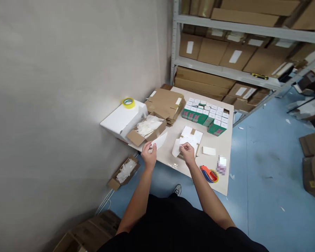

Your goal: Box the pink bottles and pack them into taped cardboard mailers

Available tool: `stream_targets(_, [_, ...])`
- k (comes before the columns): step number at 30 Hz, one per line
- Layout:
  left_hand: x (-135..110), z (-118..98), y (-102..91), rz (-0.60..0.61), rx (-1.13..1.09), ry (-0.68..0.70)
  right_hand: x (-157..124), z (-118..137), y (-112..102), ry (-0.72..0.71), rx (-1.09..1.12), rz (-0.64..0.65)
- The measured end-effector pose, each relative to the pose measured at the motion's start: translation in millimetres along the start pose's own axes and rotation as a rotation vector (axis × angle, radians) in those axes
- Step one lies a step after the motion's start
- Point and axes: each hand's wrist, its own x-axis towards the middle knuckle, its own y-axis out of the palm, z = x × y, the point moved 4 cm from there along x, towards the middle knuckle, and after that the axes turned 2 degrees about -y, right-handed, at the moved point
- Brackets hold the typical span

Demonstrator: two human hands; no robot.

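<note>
My left hand [149, 154] pinches a white slip of paper [160, 139] near the table's front edge, beside an open carton of crumpled white paper [148, 126]. In my right hand [187, 152] is a second, smaller white paper piece [176, 148], held between thumb and fingers. Just behind and below that hand lies a cardboard box with white labels and brown tape [191, 134]. My right hand partly covers this box, so I cannot tell whether they touch. To its right rests a small white stack [209, 151].
Green-and-white small boxes [196, 113] stand in rows at the table's back. Flattened cardboard [164, 101] is stacked left of them. An orange tape dispenser [209, 173] lies near the front right. A yellow tape roll [128, 102] sits on a white box [120, 119] by the wall.
</note>
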Motion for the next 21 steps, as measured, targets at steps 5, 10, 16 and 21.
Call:
stream_targets(5, [14.7,42.2,-80.4,-0.112,0.067,-0.018,-11.0,-29.2,100.8,0.046,-0.057,0.184])
stream_targets(10, [28.5,82.0,-170.3,-0.253,0.167,-0.063,-26.8,-66.8,211.7,0.122,-0.118,0.427])
stream_targets(16, [32.2,140.6,-277.3,-0.439,0.289,-0.192,-47.7,-141.1,336.2,0.185,-0.309,0.676])
stream_targets(21, [16.9,180.0,-351.3,-0.536,0.387,-0.264,-68.7,-223.4,415.0,0.256,-0.399,0.763])
